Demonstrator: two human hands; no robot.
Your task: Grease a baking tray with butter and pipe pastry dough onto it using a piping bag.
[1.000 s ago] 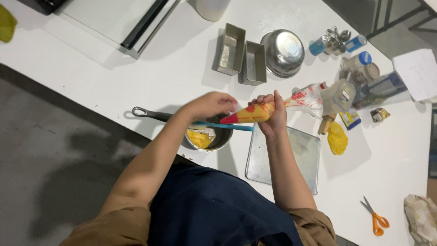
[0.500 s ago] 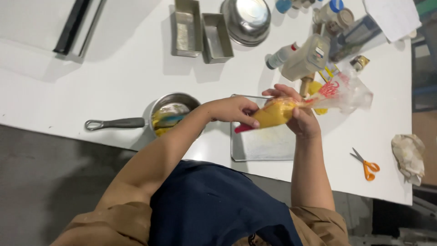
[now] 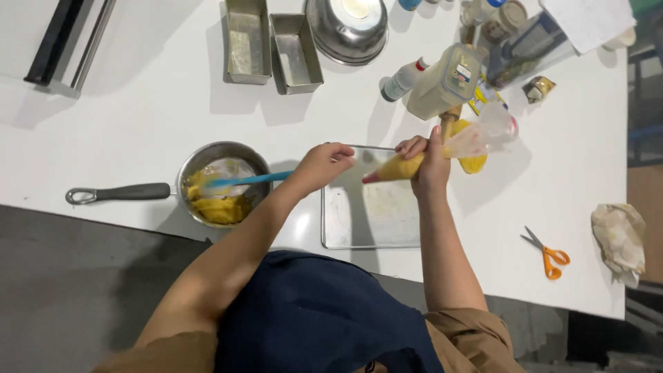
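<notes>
My right hand [image 3: 429, 164] is shut on a clear piping bag [image 3: 442, 150] filled with yellow batter. The bag's tip points left above a flat metal baking tray [image 3: 373, 214]. My left hand [image 3: 323, 166] grips the end of a blue spatula [image 3: 248, 179], a short way left of the bag's tip. The spatula's head rests in a steel saucepan [image 3: 197, 162] that holds more yellow batter. The pan's long handle [image 3: 117, 193] points left, near the table's front edge.
Two metal loaf tins [image 3: 273, 45] and a steel bowl [image 3: 349, 24] stand at the back. Bottles and jars [image 3: 445, 79] crowd the back right. Orange-handled scissors [image 3: 549, 254] and crumpled paper [image 3: 618, 238] lie at the right. A black bar [image 3: 52, 41] lies at the far left.
My left hand has drawn away from the piping bag to the left and now holds the spatula reaching into the pan. The right hand still holds the bag over the tray.
</notes>
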